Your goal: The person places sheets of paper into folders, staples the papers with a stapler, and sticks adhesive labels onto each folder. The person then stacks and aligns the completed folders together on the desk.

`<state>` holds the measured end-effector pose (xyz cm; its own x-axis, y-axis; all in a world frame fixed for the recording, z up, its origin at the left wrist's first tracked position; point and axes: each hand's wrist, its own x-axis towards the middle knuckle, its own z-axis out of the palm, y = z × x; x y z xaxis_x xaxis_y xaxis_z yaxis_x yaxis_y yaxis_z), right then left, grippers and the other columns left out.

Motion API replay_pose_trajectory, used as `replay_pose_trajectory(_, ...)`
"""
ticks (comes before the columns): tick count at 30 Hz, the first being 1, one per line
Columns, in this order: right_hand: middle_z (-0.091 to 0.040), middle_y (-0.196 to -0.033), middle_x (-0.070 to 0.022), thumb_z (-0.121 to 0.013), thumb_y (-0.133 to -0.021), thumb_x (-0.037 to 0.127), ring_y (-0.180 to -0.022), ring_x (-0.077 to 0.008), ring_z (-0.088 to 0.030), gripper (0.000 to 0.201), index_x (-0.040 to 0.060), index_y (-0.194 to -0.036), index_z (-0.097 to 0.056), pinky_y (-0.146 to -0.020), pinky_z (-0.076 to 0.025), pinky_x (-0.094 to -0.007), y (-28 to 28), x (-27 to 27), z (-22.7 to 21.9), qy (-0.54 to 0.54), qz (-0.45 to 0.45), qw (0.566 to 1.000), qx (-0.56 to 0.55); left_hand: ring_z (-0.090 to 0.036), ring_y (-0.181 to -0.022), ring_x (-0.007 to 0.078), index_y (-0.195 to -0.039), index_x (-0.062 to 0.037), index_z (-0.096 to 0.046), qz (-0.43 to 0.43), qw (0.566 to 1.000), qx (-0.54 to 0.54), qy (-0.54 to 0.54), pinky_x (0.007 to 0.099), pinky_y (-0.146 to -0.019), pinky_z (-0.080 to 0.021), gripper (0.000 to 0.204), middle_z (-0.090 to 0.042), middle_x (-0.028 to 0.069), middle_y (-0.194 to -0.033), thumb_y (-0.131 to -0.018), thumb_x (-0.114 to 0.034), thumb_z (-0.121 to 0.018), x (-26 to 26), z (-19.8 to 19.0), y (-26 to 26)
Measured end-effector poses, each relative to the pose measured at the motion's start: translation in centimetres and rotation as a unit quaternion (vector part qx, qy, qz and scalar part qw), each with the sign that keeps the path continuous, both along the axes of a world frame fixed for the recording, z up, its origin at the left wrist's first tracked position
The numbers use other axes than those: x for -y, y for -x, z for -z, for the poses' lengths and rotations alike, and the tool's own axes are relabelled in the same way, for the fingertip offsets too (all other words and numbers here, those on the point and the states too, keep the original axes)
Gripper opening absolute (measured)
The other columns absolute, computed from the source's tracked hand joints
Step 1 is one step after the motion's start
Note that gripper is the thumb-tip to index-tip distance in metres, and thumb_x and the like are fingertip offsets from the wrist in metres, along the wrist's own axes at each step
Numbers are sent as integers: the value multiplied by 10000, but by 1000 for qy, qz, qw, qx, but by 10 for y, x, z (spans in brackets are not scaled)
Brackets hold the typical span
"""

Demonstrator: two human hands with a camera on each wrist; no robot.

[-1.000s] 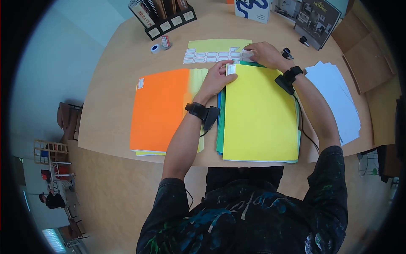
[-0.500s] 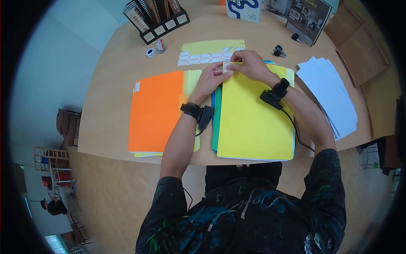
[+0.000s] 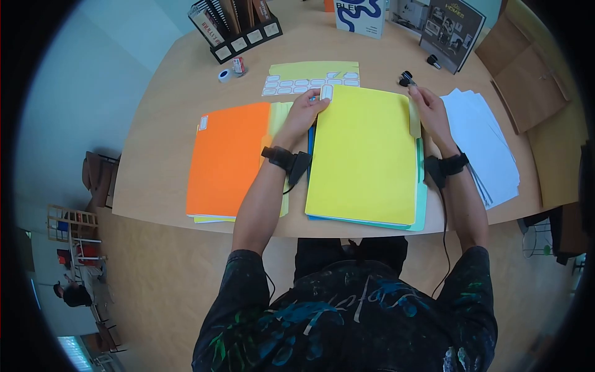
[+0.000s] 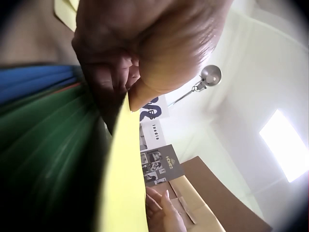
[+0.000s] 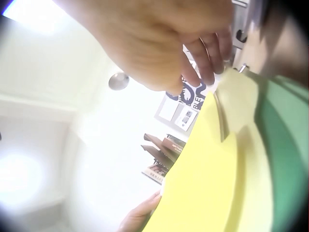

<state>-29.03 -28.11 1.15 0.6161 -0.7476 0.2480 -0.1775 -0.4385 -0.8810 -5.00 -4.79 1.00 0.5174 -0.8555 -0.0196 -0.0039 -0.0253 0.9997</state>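
A yellow folder [image 3: 365,155] lies tilted above a stack of green and blue folders [image 3: 421,192]. My left hand [image 3: 300,118] pinches its top left corner beside a white label [image 3: 326,92]; in the left wrist view the thumb of that hand [image 4: 159,53] presses on the yellow edge [image 4: 123,169]. By the top right corner is my right hand [image 3: 434,115], fingers loosely bent; the right wrist view shows this hand [image 5: 164,43] just off the yellow folder [image 5: 198,169], with nothing between thumb and fingers.
An orange folder [image 3: 229,161] with a label lies at left. Behind are a label sheet [image 3: 297,85], a tape roll [image 3: 224,75], a black file holder [image 3: 246,40] and standing books [image 3: 452,34]. White papers [image 3: 480,142] lie at right, near black clips [image 3: 406,79].
My right hand has left the label at the top left corner and moved right to the opposite corner. The yellow folder has shifted slightly left, with my left hand still holding it.
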Motion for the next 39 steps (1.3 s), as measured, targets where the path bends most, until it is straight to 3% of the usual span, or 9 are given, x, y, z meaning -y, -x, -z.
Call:
replay_pose_trajectory(7, -726, -1065, -117, -550, -1047, 364, -1010, -164, -650, 454, -12, -1282, -647, -932, -486, -295, 10, 1, 13, -147, -31, 988, 36, -665, -831, 94, -1380, -1, -514, -34, 999, 39, 12, 246, -707, -511, 454, -711, 60, -1032, -1007, -234, -626, -30, -62, 19)
replay_pose_trajectory(9, -714, -1149, -151, -574, -1031, 389, -1100, -207, -649, 494, -19, -1305, -630, -954, -487, -328, 12, 0, 17, 16, -81, 997, -11, -656, -791, 80, -1367, -9, -533, -85, 993, 82, 22, 236, -664, -499, 420, -708, 46, -1013, -1017, -229, -608, -47, -82, 14)
replay_pose_trajectory(15, -631, -1304, -185, -681, -959, 349, -1202, -304, -610, 525, 4, -1345, -596, -1025, -475, -391, 16, -6, 19, 101, -81, 988, -86, -665, -848, 100, -1361, 3, -561, -172, 978, 108, 37, 255, -716, -526, 392, -707, 39, -1066, -1037, -218, -564, -126, -124, -60)
replay_pose_trajectory(17, -621, -1308, -186, -707, -938, 339, -1207, -307, -603, 539, 5, -1346, -592, -1034, -473, -398, 16, -7, 17, 132, -78, 983, -103, -677, -1007, 144, -1350, 11, -578, -252, 962, 93, 42, 285, -855, -538, 378, -698, 99, -1141, -1035, -197, -564, -149, -125, -84)
replay_pose_trajectory(26, -596, -1319, -189, -738, -905, 334, -1228, -324, -579, 537, 8, -1311, -608, -1048, -465, -410, 16, -10, 13, 149, -83, 978, -120, -647, -1128, 213, -1418, 32, -524, -301, 933, 110, -166, 336, -954, -514, 424, -650, 127, -1290, -1049, -177, -513, -244, -8, -200)
replay_pose_trajectory(31, -600, -1310, -180, -738, -903, 329, -1226, -324, -579, 514, 3, -1282, -619, -1052, -462, -404, 16, -11, 13, 159, -88, 976, -118, -660, -1102, 214, -1378, 30, -573, -309, 918, 158, -193, 341, -945, -514, 432, -676, 150, -1255, -1014, -203, -582, -240, 7, -206)
replay_pose_trajectory(33, -600, -1309, -179, -739, -902, 329, -1224, -323, -579, 512, 3, -1279, -621, -1053, -461, -404, 16, -10, 13, 161, -88, 976, -117, -646, -1135, 244, -1379, 39, -569, -375, 850, 262, -262, 349, -954, -508, 482, -659, 159, -1279, -1002, -261, -601, -238, 23, -230)
replay_pose_trajectory(36, -601, -1306, -176, -742, -900, 330, -1221, -322, -581, 510, 3, -1274, -623, -1054, -460, -404, 16, -10, 14, 162, -91, 976, -116, -651, -1117, 248, -1352, 22, -601, -349, 829, 359, -249, 351, -943, -511, 495, -673, 155, -1249, -983, -306, -630, -200, -3, -206)
replay_pose_trajectory(39, -602, -1305, -175, -743, -900, 327, -1221, -322, -581, 508, 5, -1274, -624, -1055, -459, -405, 15, -11, 14, 159, -89, 976, -120, -661, -1062, 205, -1308, -1, -633, -214, 926, 265, -163, 336, -899, -517, 501, -699, 121, -1166, -961, -362, -662, -131, -31, -137)
